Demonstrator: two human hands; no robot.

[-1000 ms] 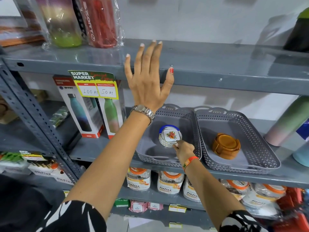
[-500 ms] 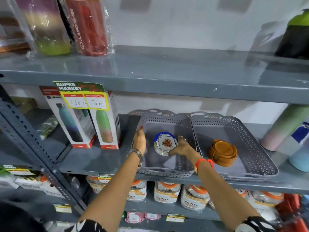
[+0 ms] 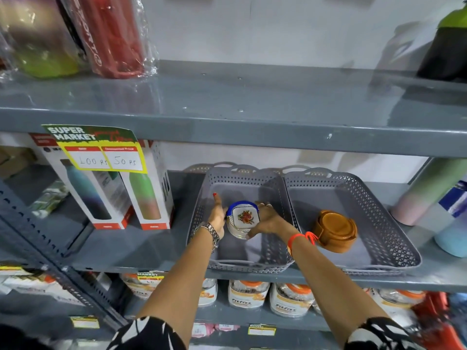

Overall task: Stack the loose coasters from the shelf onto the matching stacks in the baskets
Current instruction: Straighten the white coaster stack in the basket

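Note:
A stack of white coasters (image 3: 243,218) with a red flower print and a blue rim stands in the left grey basket (image 3: 202,205) on the middle shelf. My left hand (image 3: 219,215) presses against the stack's left side. My right hand (image 3: 267,219) cups its right side, fingers curled around it. A stack of brown coasters (image 3: 334,231) in a brown holder sits in the right grey basket (image 3: 394,223). No loose coaster shows on the upper shelf (image 3: 252,104).
Boxed bottles (image 3: 108,193) stand left of the baskets under a yellow price tag (image 3: 98,150). Pastel bottles (image 3: 434,193) stand at the right. Wrapped bottles (image 3: 111,34) sit on the upper shelf at the left. Jars (image 3: 249,295) fill the shelf below.
My left hand came down from the upper shelf's edge into the left basket and now touches the white stack. My right hand closed around the stack's right side.

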